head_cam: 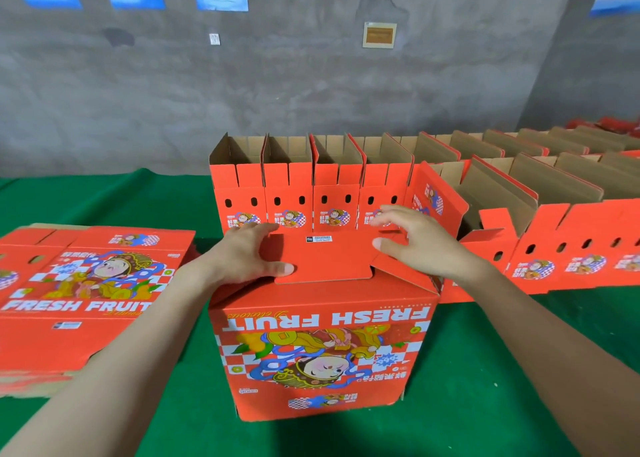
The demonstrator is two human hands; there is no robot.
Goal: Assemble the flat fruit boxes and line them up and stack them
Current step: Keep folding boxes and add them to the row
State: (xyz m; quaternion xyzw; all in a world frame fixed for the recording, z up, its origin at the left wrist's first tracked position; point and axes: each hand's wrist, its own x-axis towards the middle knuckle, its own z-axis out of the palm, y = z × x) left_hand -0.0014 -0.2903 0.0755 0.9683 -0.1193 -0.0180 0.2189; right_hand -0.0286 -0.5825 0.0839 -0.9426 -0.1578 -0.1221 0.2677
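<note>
One red fruit box (322, 349) stands on the green table cloth (485, 370), directly under both hands.

Hands:
- The left hand (249, 252) lies flat on the box's top flap (325, 259). Its fingers are straight, the thumb presses down near the flap's front edge, and it grasps nothing.
- The right hand (412, 238) is over the box's side flap (405, 266), fingers spread and loosely bent, holding nothing. The thumb tip is at the flap surface, but contact is uncertain. The fingers are blurred.

Hidden or unclear:
- The folded flaps close off the box's interior, and its far face is out of sight.
- A small barcode label (318, 238) sits on the top flap. Its text is unreadable.
- The stack of flat boxes (86, 294) left of the box is cut off at the left edge of view. Its lower sheets show only as edges.
- The row of open boxes (287, 186) just behind the box is partly covered low down by the hands.
- A second row (571, 245) to the right of the box runs out of view.

Orientation:
- The box is upside down. "FRESH FRUIT" and the cartoon figure read inverted on the broad face, which is turned toward the person.
- The box's long axis runs left to right, parallel to the row behind it.
</note>
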